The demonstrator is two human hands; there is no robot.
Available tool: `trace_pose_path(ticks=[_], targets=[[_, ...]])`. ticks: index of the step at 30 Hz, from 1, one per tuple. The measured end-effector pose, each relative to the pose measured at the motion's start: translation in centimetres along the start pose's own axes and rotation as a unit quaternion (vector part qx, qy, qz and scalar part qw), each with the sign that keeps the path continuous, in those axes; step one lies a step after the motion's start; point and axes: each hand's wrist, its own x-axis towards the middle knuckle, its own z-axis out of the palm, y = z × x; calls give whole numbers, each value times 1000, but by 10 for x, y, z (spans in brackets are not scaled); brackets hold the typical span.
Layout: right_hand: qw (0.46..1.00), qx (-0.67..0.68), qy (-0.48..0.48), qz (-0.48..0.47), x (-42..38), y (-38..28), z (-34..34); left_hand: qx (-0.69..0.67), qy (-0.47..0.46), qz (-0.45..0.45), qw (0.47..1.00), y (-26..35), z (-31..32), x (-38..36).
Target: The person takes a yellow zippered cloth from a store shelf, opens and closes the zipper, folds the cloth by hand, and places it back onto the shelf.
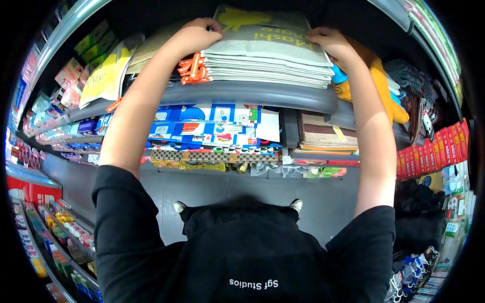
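Observation:
A neat stack of grey fabric mats [268, 55] with yellow lettering lies on the upper shelf in front of me. My left hand [199, 36] is at the stack's far left edge, its fingers curled in and closed on the border of the top mat. At the opposite edge, my right hand [331, 43] pinches the top mat's right border between thumb and fingers. Orange tags [194, 69] hang out of the stack's left side, below my left hand. Close to my right wrist are blue and mustard-yellow cloth items [381, 86].
The grey shelf edge [247, 96] runs beneath the stack. Lower down lie blue patterned packs [202, 126] and folded brown textiles [323, 132]. A yellow-and-white printed mat [103, 76] sits to the left. Red packets [434, 151] hang at the right; another stocked shelf [65, 232] stands at lower left.

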Motion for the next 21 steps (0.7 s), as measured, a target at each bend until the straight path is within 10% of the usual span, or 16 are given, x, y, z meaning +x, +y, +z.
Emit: trace_pose_path(ticks=[12,21], targets=[[978,-61,84,-179,-32,20,4,-84,-39,83,992,7,-5,-29],[974,-172,91,-114,-57,6,5,-10,4,-21,1000,25,-13,-51]])
